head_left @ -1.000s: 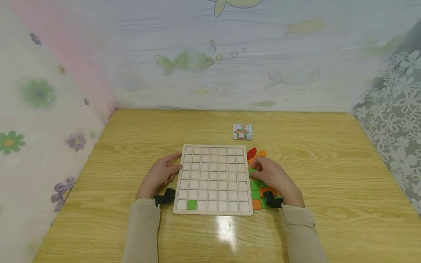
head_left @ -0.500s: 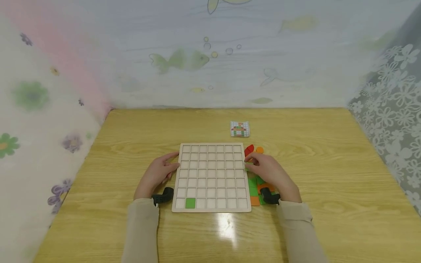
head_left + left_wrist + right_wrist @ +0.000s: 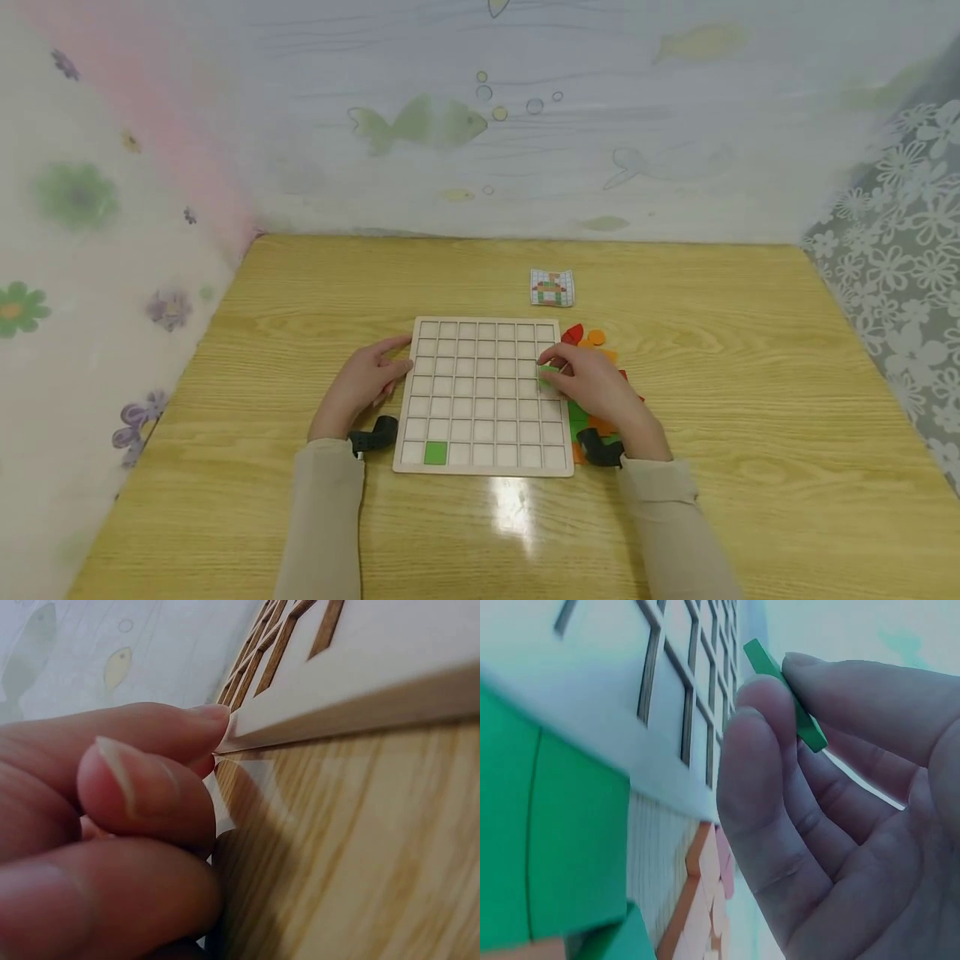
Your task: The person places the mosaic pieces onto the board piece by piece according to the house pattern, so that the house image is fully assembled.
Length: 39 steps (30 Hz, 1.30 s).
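Observation:
A pale wooden grid board (image 3: 484, 407) lies flat on the table, one green square tile (image 3: 436, 453) set in its front row. At the board's left edge rests my left hand (image 3: 362, 385), with an index fingertip (image 3: 210, 714) against the rim in the left wrist view. Between thumb and fingertips, my right hand (image 3: 600, 390) pinches another green square tile (image 3: 808, 726). It holds this tile over the right-hand columns of the board, tilted on edge in the right wrist view.
Beside the board's right edge, partly under my right hand, lie several green tiles (image 3: 577, 825), orange pieces (image 3: 705, 859), red pieces (image 3: 573, 334) and an orange disc (image 3: 596, 337). A small printed pattern card (image 3: 552, 287) sits behind the board. Painted walls border the wooden table (image 3: 337, 283).
My right hand has lifted a green tile from the pile and carried it left over the board's right edge. My left hand stays at the left edge.

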{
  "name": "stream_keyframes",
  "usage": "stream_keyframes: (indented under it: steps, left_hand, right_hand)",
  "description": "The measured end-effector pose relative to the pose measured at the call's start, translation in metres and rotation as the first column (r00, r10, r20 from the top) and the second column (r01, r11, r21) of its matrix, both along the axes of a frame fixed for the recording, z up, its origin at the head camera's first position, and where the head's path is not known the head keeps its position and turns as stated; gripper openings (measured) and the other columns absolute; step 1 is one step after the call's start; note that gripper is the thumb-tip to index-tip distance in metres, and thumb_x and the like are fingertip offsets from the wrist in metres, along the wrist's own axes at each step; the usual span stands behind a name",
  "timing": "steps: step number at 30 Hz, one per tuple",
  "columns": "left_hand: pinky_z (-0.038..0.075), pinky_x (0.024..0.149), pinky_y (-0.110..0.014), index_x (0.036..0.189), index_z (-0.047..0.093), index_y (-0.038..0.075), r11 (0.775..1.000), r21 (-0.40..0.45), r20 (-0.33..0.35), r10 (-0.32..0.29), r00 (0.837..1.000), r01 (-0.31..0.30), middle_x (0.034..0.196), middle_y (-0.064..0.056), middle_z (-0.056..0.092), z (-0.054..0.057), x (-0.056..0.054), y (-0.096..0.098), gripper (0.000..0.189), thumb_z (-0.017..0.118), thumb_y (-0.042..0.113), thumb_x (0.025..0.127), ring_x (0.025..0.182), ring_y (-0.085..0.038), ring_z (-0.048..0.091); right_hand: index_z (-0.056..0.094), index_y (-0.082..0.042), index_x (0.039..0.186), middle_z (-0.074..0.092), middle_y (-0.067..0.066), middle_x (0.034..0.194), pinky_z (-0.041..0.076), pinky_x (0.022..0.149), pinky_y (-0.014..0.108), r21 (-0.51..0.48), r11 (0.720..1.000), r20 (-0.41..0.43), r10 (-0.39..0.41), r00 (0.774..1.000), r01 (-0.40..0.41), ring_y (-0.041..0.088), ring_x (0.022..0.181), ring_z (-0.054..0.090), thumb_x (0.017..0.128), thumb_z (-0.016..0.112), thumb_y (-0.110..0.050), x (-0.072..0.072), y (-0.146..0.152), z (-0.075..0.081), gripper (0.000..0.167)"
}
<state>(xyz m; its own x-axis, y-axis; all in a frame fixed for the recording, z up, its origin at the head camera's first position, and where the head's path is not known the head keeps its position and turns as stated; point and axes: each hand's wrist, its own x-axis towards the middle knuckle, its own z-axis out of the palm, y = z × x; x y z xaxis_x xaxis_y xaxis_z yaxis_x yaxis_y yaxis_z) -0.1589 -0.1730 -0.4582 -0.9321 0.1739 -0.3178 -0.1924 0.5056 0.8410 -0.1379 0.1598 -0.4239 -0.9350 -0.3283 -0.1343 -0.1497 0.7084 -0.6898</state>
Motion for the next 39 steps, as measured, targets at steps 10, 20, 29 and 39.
stream_keyframes:
  steps: [10, 20, 29, 39]
  left_hand:
    - [0.032, 0.035, -0.029, 0.129, 0.044, 0.033, 0.999, 0.035, 0.026, 0.011, 1.0, -0.012, 0.054, -0.008, 0.049, 0.002, -0.001, 0.0, 0.046, 0.059, 0.034, 0.086, 0.037, -0.014, 0.034]
    - [0.031, 0.035, -0.027, 0.131, 0.043, 0.03, 1.0, 0.015, 0.02, -0.005, 1.0, 0.005, 0.053, -0.006, 0.047, 0.001, -0.003, 0.003, 0.048, 0.059, 0.031, 0.086, 0.036, -0.013, 0.032]
    - [0.03, 0.034, -0.027, 0.13, 0.044, 0.031, 1.0, 0.004, 0.013, 0.01, 1.0, -0.01, 0.052, -0.005, 0.047, 0.0, -0.002, 0.002, 0.046, 0.059, 0.032, 0.086, 0.035, -0.014, 0.032]
    - [0.03, 0.034, -0.027, 0.129, 0.044, 0.032, 1.0, 0.0, 0.011, 0.015, 1.0, -0.015, 0.052, -0.005, 0.047, 0.0, -0.001, 0.002, 0.045, 0.059, 0.033, 0.086, 0.035, -0.014, 0.032]
  right_hand:
    - [0.061, -0.022, 0.105, 0.059, -0.009, 0.081, 0.043, 0.066, 0.028, 0.009, 1.0, -0.007, 0.02, 1.0, -0.019, 0.008, 0.068, 0.053, 0.084, 0.061, -0.023, 0.007, -0.027, 0.0, 0.02]
    - [0.06, -0.022, 0.105, 0.057, -0.012, 0.087, 0.043, 0.07, 0.026, -0.035, 0.985, 0.007, 0.17, 0.985, -0.17, 0.006, 0.077, 0.052, 0.083, 0.062, -0.02, 0.025, -0.069, 0.001, 0.022]
    - [0.061, -0.023, 0.101, 0.057, -0.015, 0.081, 0.042, 0.069, 0.021, 0.005, 0.956, -0.057, 0.292, 0.955, -0.292, 0.001, 0.075, 0.052, 0.083, 0.062, -0.019, 0.041, -0.106, -0.009, 0.019]
    - [0.063, -0.021, 0.102, 0.062, -0.01, 0.087, 0.043, 0.067, 0.021, 0.142, 0.956, -0.142, 0.275, 0.951, -0.255, 0.002, 0.076, 0.054, 0.084, 0.063, -0.018, 0.05, -0.126, -0.011, 0.019]
